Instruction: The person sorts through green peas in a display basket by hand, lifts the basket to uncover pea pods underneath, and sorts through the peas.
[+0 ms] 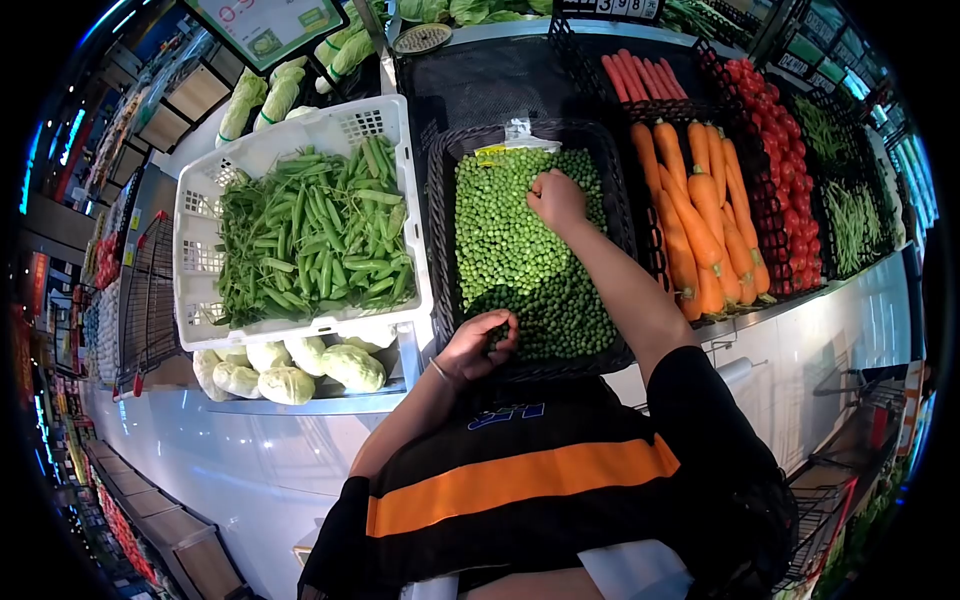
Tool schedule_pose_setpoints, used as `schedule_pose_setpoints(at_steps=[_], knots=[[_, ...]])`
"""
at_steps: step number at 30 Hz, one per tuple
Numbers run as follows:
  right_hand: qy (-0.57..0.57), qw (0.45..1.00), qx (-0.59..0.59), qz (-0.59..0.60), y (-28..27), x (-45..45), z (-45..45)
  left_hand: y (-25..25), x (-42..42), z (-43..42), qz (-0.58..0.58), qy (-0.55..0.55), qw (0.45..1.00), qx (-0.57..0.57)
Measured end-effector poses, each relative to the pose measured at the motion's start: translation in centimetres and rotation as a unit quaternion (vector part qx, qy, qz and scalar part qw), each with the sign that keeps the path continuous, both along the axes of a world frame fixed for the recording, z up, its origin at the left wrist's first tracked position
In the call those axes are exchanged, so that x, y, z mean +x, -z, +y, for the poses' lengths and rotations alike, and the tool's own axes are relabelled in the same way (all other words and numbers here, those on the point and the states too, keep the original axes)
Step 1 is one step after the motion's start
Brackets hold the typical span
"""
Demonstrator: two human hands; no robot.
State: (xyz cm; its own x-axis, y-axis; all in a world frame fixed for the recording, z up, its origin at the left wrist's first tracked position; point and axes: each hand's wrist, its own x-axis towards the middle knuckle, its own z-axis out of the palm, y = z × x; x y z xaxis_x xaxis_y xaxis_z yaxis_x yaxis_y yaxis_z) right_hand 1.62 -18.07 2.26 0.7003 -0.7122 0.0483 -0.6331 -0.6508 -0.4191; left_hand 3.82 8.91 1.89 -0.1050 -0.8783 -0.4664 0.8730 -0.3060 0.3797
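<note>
Loose green peas [510, 215] fill a dark woven basket [441, 230] in front of me. My right hand [557, 200] is over the upper right of the peas, its fingers closed in a fist; whatever it may hold is hidden. Low at the basket's front left corner is my left hand [482, 345], with a band on the wrist. Its fingers curl inward above the peas, and their contents are too shadowed to make out. A white plastic crate [420, 290] of green pea pods [325, 230] stands to the left of the basket.
Orange carrots [706, 205] and red tomatoes [780, 160] lie in dark baskets on the right. Pale cabbages [287, 385] sit under the crate's front edge. A shopping cart [150, 300] stands at left, and a price sign [270, 25] at the back left.
</note>
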Motion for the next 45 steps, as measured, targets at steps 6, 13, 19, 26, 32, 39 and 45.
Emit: schedule_pose_setpoints(at_steps=[6,13,19,26,32,39,45], knots=[[-0.154,0.949,0.221,-0.161,-4.1,-4.0,6.6,-0.6,-0.2,-0.6,0.0,-0.079,0.996,0.045],[-0.141,0.984,-0.024,-0.104,-1.8,-5.5,4.6,0.6,0.0,-0.6,0.032,-0.108,0.992,0.053],[0.036,0.999,-0.039,0.001,-1.0,-0.1,3.5,0.2,0.2,0.0,0.017,-0.029,0.999,0.029],[-0.262,0.964,-0.026,-0.038,0.4,-2.4,9.2,-0.4,0.0,0.8,-0.012,-0.016,0.996,-0.09],[-0.443,0.89,-0.106,0.008,0.6,-9.6,8.5,-1.1,-0.1,1.2,0.003,-0.002,0.996,-0.086],[-0.13,0.979,-0.106,0.116,-1.3,-6.0,4.9,-2.5,-0.8,3.4,-0.008,-0.02,0.994,-0.104],[-0.459,0.886,-0.051,0.04,-1.1,-8.6,13.6,-3.2,-1.1,4.8,0.049,-0.051,0.992,-0.106]])
